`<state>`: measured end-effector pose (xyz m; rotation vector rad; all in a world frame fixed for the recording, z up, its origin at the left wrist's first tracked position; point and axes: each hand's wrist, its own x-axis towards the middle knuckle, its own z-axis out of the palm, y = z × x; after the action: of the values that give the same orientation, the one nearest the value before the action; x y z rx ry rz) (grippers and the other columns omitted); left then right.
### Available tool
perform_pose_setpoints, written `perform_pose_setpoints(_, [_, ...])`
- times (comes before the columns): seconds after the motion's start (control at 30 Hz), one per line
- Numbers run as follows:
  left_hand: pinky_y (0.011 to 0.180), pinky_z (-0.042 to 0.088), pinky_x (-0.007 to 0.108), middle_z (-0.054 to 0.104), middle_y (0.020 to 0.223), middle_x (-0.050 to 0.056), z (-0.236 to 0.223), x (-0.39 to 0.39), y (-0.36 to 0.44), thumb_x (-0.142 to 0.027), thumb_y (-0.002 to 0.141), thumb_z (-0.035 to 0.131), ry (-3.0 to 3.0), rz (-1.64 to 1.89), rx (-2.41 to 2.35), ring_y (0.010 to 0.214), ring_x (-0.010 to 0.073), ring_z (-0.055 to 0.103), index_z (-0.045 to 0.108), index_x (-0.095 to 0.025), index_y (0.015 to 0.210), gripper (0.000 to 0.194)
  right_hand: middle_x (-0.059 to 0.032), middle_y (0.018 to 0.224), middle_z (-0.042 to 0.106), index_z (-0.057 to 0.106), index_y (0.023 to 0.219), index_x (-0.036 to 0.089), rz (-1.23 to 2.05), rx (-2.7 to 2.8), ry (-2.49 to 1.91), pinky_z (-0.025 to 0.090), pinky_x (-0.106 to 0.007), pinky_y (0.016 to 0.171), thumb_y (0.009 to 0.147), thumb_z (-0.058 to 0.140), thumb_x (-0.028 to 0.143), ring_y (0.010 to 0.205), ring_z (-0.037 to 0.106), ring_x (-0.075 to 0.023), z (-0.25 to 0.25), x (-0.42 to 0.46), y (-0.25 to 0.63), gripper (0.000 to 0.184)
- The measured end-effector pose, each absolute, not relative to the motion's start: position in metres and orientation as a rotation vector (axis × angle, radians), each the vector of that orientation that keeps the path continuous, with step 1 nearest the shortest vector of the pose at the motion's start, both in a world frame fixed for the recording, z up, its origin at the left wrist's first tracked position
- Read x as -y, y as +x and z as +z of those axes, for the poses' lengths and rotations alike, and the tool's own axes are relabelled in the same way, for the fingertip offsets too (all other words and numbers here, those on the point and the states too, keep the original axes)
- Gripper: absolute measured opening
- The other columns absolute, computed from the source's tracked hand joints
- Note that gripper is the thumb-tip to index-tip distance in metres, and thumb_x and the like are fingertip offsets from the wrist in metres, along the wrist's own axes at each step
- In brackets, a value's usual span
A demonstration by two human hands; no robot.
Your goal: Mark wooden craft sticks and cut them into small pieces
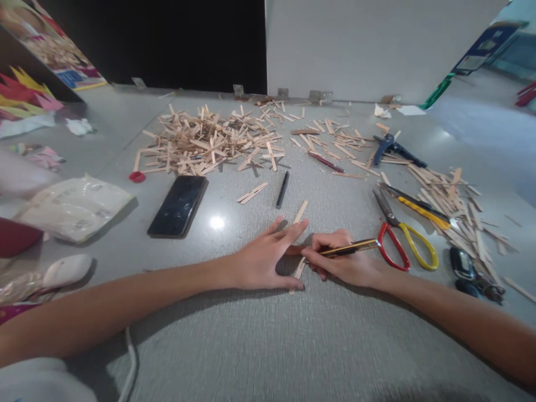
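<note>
Narrow wooden stick (301, 212), pale, flat on the grey table (251, 346) near the centre, slanting from upper right to lower left, partly covered by fingers. Over and along its left side, left hand (262, 254): fingers loosely spread, not clenched; forefinger across the upper part, thumb at the lower end; pressure on the wood impossible to tell. On its right side, right hand (335, 258): thumb and fingers closed in a writing grip around a slim black-and-gold tool (352, 247), tip at or just beside the stick, exact contact not discernible.

Just beyond the hands: two narrow sticks (252, 193) side by side, and a dark pen (283, 190). To the left, black phone (178, 206); farther left, pale plastic packet (79, 209) and white mouse (67, 271). To the right, scissors (391, 222) with one red and one yellow handle, blades apart; near them, yellow-and-black cutter (419, 206). Farther back, large heap of sticks (209, 139), maroon pen (326, 162) and dark blue tool (391, 146). At the rear edge, upright black panel (180, 44) beside white panel (368, 50).
</note>
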<state>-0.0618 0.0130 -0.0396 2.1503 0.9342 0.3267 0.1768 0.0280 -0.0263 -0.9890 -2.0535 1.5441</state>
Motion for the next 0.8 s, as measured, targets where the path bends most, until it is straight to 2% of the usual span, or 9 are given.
perform_pose_setpoints(0.23, [0.137, 0.019, 0.06, 0.035, 0.177, 0.011, -0.0389, -0.0127, -0.0619, -0.075, 0.088, 0.075, 2.165, 0.32, -0.944, 0.164, 0.0378, 0.032, 0.004, -0.032, 0.176, 0.121, 0.0035, 0.055, 0.062, 0.057, 0.071, 0.022, 1.493, 2.129, -0.993, 0.04, -0.027, 0.051, 0.106, 0.06, 0.056, 0.049, 0.053, -0.0105, -0.0195, -0.0276, 0.177, 0.048])
perform_pose_setpoints(0.47, [0.137, 0.015, 0.062, 0.041, 0.174, 0.012, -0.0392, -0.0145, -0.0609, -0.078, 0.087, 0.075, 2.152, 0.316, -0.942, 0.165, 0.0386, 0.029, 0.007, -0.03, 0.176, 0.122, 0.0027, 0.061, 0.065, 0.061, 0.076, 0.022, 1.474, 2.173, -0.91, 0.044, -0.027, 0.057, 0.106, 0.06, 0.059, 0.053, 0.057, -0.0114, -0.0207, -0.0287, 0.1799, 0.048])
perform_pose_setpoints(0.6, [0.137, 0.014, 0.06, 0.036, 0.176, 0.014, -0.0399, -0.0146, -0.0612, -0.078, 0.088, 0.074, 2.16, 0.329, -0.936, 0.165, 0.0381, 0.029, 0.009, -0.028, 0.176, 0.121, 0.0033, 0.06, 0.064, 0.06, 0.074, 0.021, 1.497, 2.145, -0.9, 0.044, -0.026, 0.057, 0.106, 0.061, 0.06, 0.052, 0.057, -0.0107, -0.0226, -0.0289, 0.1798, 0.049])
perform_pose_setpoints(0.8, [0.137, 0.014, 0.061, 0.034, 0.177, 0.011, -0.0387, -0.0138, -0.0617, -0.074, 0.087, 0.077, 2.161, 0.317, -0.941, 0.165, 0.0378, 0.03, 0.008, -0.031, 0.176, 0.121, 0.0029, 0.059, 0.064, 0.059, 0.073, 0.022, 1.471, 2.184, -0.949, 0.042, -0.027, 0.055, 0.106, 0.06, 0.057, 0.052, 0.056, -0.0112, -0.0225, -0.0288, 0.1791, 0.048])
